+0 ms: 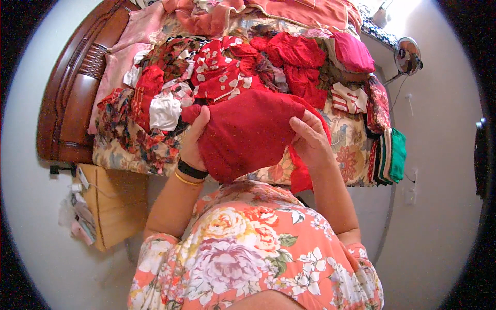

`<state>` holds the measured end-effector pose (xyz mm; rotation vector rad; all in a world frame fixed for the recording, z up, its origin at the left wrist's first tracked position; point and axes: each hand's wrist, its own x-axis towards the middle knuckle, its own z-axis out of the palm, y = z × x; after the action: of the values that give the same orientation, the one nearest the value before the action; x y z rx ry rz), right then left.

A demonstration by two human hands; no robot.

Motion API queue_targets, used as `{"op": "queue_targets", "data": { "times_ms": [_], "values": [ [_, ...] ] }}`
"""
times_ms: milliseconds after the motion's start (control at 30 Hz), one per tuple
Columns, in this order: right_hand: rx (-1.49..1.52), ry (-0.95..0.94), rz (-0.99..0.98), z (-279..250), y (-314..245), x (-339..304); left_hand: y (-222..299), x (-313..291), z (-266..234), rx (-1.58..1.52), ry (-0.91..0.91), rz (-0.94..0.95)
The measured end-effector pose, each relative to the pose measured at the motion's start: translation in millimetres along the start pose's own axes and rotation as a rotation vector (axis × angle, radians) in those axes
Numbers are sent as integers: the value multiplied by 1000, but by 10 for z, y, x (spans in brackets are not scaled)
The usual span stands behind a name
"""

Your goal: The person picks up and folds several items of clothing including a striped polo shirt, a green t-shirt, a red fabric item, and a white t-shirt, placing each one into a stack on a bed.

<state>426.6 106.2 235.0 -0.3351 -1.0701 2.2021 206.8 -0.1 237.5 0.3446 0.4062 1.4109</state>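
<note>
A dark red piece of cloth (248,134), whose garment kind I cannot make out, is stretched between my two hands above the near edge of the bed. My left hand (194,135) grips its left side, thumb on top. At the other side my right hand (310,135) is closed on it with thumb and fingers. A brighter red part (302,168) hangs below my right hand; whether it belongs to the same piece cannot be told. Just beyond lies a heap with a red, white-patterned garment (222,70) and a white cloth (165,111).
Folded clothes, among them a green one (397,155), stack at the bed's right edge beside a pink bundle (353,52). A wooden headboard (77,93) rises at left, with a wooden cabinet (121,201) nearer. A small fan (408,56) stands at far right.
</note>
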Motion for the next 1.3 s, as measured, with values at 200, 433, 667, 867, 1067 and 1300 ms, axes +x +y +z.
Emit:
{"op": "queue_targets", "data": {
  "times_ms": [200, 433, 667, 867, 1067, 1300],
  "values": [
    [-404, 372, -68, 138, 230, -73, 14, 13, -63, 92, 63, 23],
    [-265, 409, 1, 235, 200, -47, 1, 20, -22, 48, 39, -5],
    [95, 300, 48, 274, 207, -116, 6, 15, -64, -43, -100, -42],
    [-176, 317, 129, 199, 120, -155, 84, 10, -187, -19, 37, -12],
    [-260, 346, -115, 111, -440, -22, 330, -30, -193, 414, 116, -58],
    [-455, 385, -357, 383, -796, 173, 696, -64, -25, 573, 310, 163]
  ]
}}
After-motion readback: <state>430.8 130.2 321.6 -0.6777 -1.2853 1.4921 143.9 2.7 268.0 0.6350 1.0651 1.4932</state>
